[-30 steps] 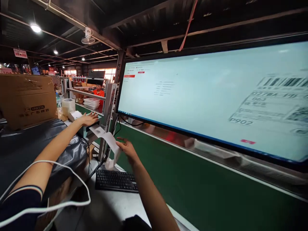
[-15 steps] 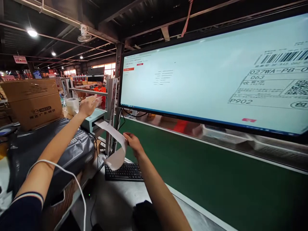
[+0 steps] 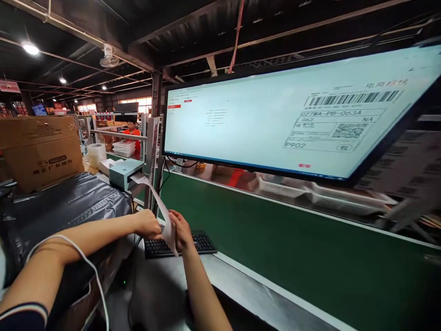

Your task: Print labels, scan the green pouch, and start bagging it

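A white strip of label paper (image 3: 159, 202) comes out of the slot of a grey label printer (image 3: 126, 172) and hangs down in front of it. My right hand (image 3: 181, 231) grips the strip's right side low down, thumb and fingers closed on it. At the strip's left edge, my left hand (image 3: 147, 224) is curled, its fingertips against the paper and partly hidden. Beneath both hands lies a black keyboard (image 3: 203, 242) on the metal table (image 3: 161, 285). A white cable (image 3: 82, 259) crosses over my left forearm.
A large monitor (image 3: 248, 124) showing a shipping label stands over a green conveyor belt (image 3: 275, 230). To the left are a cardboard box (image 3: 51, 158), a black plastic-wrapped bundle (image 3: 79, 202) and a tape roll (image 3: 97, 155). White baskets (image 3: 344, 198) sit behind the belt; a person in orange (image 3: 132, 133) is farther back.
My left hand has come down from above the printer to the strip's left edge and curled closed. The right hand, still gripping the strip, is a little lower. The view has turned slightly right.
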Demonstrator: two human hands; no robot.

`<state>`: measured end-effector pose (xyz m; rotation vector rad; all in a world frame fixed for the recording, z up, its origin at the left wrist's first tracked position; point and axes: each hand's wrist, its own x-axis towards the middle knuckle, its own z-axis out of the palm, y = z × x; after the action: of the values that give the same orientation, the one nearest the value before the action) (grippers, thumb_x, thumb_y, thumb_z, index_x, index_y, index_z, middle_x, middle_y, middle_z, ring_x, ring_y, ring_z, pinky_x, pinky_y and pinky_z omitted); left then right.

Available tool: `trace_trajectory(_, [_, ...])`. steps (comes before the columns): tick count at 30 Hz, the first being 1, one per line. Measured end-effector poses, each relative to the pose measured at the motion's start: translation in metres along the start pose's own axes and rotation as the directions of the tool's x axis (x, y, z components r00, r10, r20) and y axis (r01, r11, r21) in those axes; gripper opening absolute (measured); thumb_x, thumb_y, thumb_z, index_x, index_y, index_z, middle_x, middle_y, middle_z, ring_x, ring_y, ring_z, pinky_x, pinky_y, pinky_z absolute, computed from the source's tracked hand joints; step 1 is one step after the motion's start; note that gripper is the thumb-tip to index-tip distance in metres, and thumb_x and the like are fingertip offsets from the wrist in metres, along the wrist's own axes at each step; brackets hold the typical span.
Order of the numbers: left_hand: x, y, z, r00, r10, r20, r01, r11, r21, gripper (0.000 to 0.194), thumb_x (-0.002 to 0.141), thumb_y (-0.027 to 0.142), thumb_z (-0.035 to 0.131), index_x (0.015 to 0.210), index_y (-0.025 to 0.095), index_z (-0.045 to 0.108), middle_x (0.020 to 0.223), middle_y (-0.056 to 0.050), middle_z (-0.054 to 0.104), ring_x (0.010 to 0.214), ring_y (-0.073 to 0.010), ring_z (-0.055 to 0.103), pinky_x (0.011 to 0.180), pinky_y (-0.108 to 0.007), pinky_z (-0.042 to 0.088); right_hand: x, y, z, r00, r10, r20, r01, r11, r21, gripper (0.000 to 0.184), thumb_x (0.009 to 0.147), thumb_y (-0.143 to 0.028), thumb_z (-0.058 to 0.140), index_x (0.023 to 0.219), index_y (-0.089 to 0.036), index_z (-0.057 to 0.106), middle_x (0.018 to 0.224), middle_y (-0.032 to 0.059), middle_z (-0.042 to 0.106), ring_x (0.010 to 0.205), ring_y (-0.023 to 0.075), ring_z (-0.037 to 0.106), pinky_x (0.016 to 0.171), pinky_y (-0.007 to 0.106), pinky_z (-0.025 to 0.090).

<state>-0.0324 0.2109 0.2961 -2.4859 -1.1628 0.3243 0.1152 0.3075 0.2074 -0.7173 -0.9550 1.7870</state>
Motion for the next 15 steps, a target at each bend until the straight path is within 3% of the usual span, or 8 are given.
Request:
trace_trajectory(6, [-0.003,0.003,-0.001,0.993,0.01,0.114,-0.001,0.996,-0.087,0.03,0.095,0.043,0.068,0.088,0.02,0.085,0.083,-0.013,0.083,0.079,-0.0277,0.08,0.067,-0.033,0.057,-0.024,-0.006,-0.025,0.998,-0.066,0.024,0.064,0.997,0.053,0.074,0.054,-0.04,0.101,0.118,-0.025,0.068,0.081,-0.0023,0.077,0.065,0.0174,0.07,0.059,0.026,0.056])
trace_trajectory(8, [-0.003,0.004,0.003,0.98,-0.061,0.192,0.09,0.985,-0.144,0.025,0.091,0.041,0.072,0.088,0.02,0.084,0.089,-0.015,0.084,0.086,-0.0298,0.08,0.073,-0.036,0.06,-0.026,-0.008,-0.032,0.997,-0.079,0.026,0.078,0.995,0.056,0.076,0.056,-0.04,0.101,0.123,-0.025,0.067,0.082,-0.0024,0.077,0.062,0.0162,0.069,0.057,0.025,0.056])
trace_trajectory(12, [-0.005,0.0,0.014,0.887,-0.238,0.395,0.336,0.921,-0.2,0.024,0.084,0.033,0.077,0.099,0.017,0.085,0.107,-0.019,0.083,0.1,-0.0338,0.079,0.086,-0.042,0.061,-0.022,-0.012,-0.038,0.997,-0.08,0.014,0.079,0.997,0.026,0.075,0.058,-0.042,0.1,0.123,-0.025,0.066,0.073,-0.005,0.073,0.054,0.0145,0.064,0.046,0.023,0.05])
trace_trajectory(15, [-0.005,-0.002,0.02,0.844,-0.276,0.46,0.41,0.885,-0.222,0.028,0.082,0.031,0.078,0.104,0.016,0.085,0.117,-0.021,0.082,0.108,-0.0356,0.078,0.094,-0.045,0.06,-0.015,-0.018,-0.04,0.995,-0.095,0.001,0.095,0.995,-0.019,0.072,0.057,-0.044,0.1,0.119,-0.026,0.067,0.077,-0.0046,0.075,0.058,0.0153,0.067,0.048,0.024,0.054])
